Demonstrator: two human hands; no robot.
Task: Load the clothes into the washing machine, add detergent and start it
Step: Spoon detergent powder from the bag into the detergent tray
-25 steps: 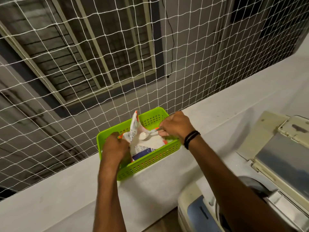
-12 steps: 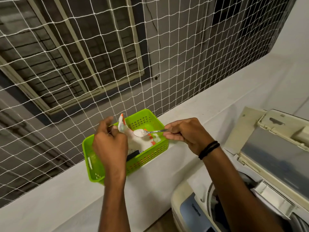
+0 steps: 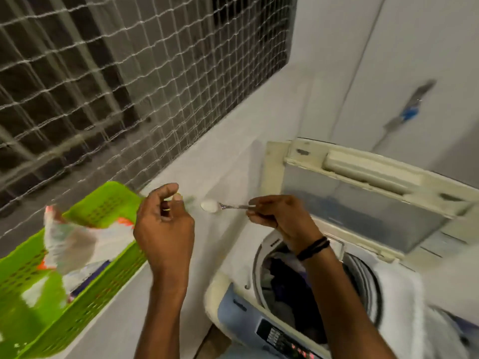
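A spoon (image 3: 223, 206) heaped with white detergent powder (image 3: 210, 205) is pinched by its handle in the grip of the right hand (image 3: 280, 218), and it is held level over the white ledge (image 3: 228, 161), just left of the washing machine (image 3: 337, 255). The bowl of the spoon is pointed toward the left hand (image 3: 164, 226), which is raised beside it with nothing held; its fingers are curled loosely, thumb and forefinger apart. A black band (image 3: 313, 248) is worn on the right wrist. The machine's lid (image 3: 363, 193) is stood open at the back, and dark clothes (image 3: 282, 283) are seen piled inside the drum below the right forearm. The control panel (image 3: 282, 340) is lit at the front edge. Over on the left, a green basket (image 3: 103, 275) is set on the ledge, and the detergent packet (image 3: 75, 244), white with orange trim, is stood open inside it, blurred. White netting (image 3: 116, 86) is stretched across the opening behind.
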